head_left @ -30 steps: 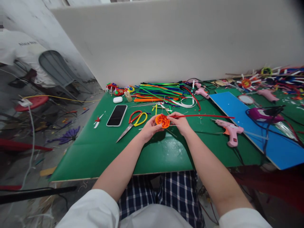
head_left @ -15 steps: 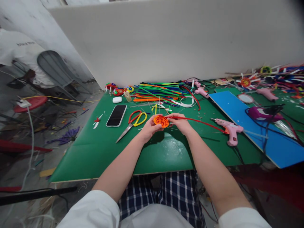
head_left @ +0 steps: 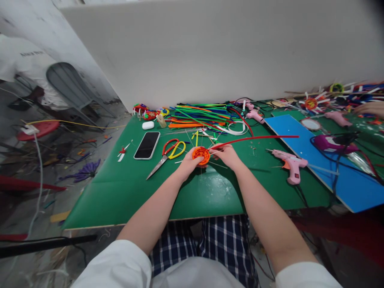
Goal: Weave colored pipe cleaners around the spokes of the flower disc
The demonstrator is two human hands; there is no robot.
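Left hand [head_left: 187, 164]: fingers closed on a small, round, orange-and-red woven disc [head_left: 203, 151], thumb across its face. The disc sits between both hands, apparently raised off the green-covered worktop [head_left: 120, 200]. Right hand [head_left: 229, 157]: fingers narrowed on a long, flexible, red strip [head_left: 255, 139] at the disc's right edge; the exact pinch is partly hidden.

Hazards, as judged:

1. Thin, pale, straight rods [head_left: 220, 165] radiate from the disc between and past the fingers. A careless tug could bend one or shift its spacing.

2. The strip's free tail extends well right of the right fingers, unsupported. Its springiness could loosen the woven edge should the pinch slacken.

3. A pink plastic glue gun [head_left: 292, 165] lies right of the right fingers, nozzle towards them. Whether it is hot cannot be told; a sagging tail could touch it.

4. Metal scissors with red and yellow handles [head_left: 166, 158] lie near the left fingers; a sideways sweep could knock them.
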